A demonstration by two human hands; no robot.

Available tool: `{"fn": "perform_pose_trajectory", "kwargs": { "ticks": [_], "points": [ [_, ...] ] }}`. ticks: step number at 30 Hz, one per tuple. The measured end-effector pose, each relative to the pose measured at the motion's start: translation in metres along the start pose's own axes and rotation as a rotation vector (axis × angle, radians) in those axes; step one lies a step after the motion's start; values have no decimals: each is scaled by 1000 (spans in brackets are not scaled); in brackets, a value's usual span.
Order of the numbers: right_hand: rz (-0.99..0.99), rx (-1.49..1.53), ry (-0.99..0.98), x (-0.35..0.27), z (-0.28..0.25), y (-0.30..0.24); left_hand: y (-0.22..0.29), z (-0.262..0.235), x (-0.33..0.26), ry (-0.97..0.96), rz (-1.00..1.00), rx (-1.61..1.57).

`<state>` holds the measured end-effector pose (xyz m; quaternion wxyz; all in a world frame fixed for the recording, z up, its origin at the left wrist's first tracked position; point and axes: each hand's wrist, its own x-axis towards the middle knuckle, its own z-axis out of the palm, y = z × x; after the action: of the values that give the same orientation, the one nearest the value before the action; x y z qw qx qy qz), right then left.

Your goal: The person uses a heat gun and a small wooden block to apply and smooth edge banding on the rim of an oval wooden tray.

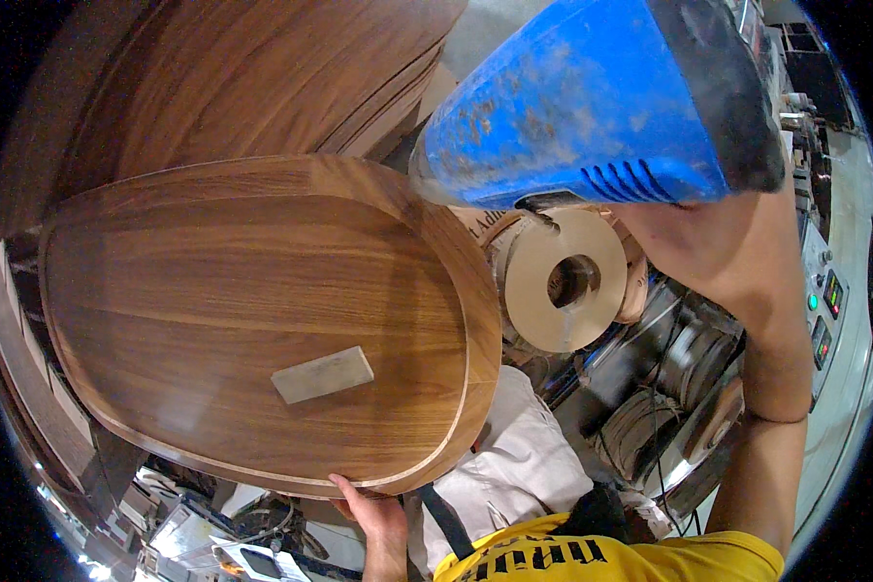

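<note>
A blue heat gun with a black rear end and scuffed sides fills the upper right. My right hand is wrapped around it from below, its fingers mostly hidden behind the blue body. On the left lies a large rounded brown wood-grain panel with a pale strip along its near edge. My left hand grips the panel's near edge, thumb on top and fingers underneath. A pale rectangular block rests on the panel. The heat gun's narrow end overlaps the panel's far right corner in view; I cannot tell whether they touch.
Just right of the panel sits a tan roll of banding. More brown wood-grain panels are stacked behind. Further right are dark coiled rolls and a pale machine with a control panel. Several tools and cables lie at the lower left.
</note>
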<state>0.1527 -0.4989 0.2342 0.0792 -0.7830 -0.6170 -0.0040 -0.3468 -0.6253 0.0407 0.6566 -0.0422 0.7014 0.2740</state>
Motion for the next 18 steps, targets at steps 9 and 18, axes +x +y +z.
{"fn": "perform_pose_trajectory", "kwargs": {
  "ticks": [9,18],
  "points": [
    [89,69,1,-2,2,4,2,-2,3,46,-29,18],
    [145,215,1,12,29,38,2,9,-4,78,15,20]
  ]
}}
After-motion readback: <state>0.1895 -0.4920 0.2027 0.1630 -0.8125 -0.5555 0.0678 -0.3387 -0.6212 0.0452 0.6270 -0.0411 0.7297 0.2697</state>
